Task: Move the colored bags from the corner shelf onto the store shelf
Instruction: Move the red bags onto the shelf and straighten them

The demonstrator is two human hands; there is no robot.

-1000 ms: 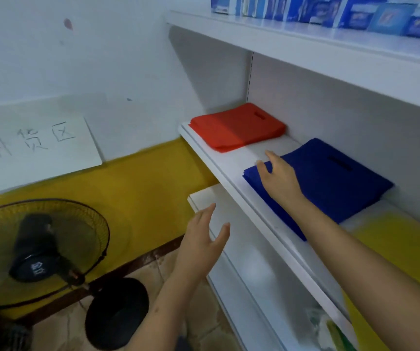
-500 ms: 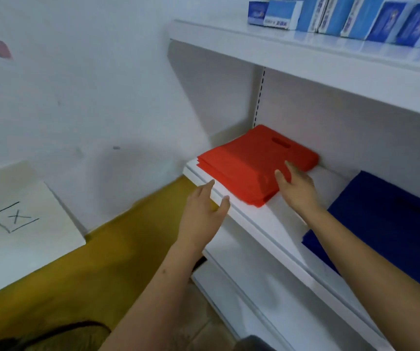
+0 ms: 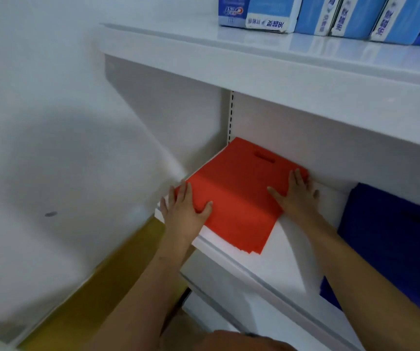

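Both hands bracket the stack of red bags (image 3: 239, 196) on the white shelf (image 3: 274, 252). The left hand (image 3: 185, 211) lies on its near-left corner with fingers straight along the edge and the thumb pressed onto the top sheet; the right hand (image 3: 296, 196) lies flat on the far-right side, fingers spread toward the back wall. Neither hand visibly curls under the stack, so the hold looks like pressing, not a grip. The stack lies between the two hands, and its near corner below the left thumb fans into many thin, loose layers. That is the likely weak spot: if the hands lift or slide with pressure only on top, the lower bags may stay behind or splay off the shelf's front lip. Uneven pull between the hands could also skew the stack. To the right of the right hand, apart from it, lies the stack of blue bags (image 3: 391, 239), which a sweeping forearm could drag.
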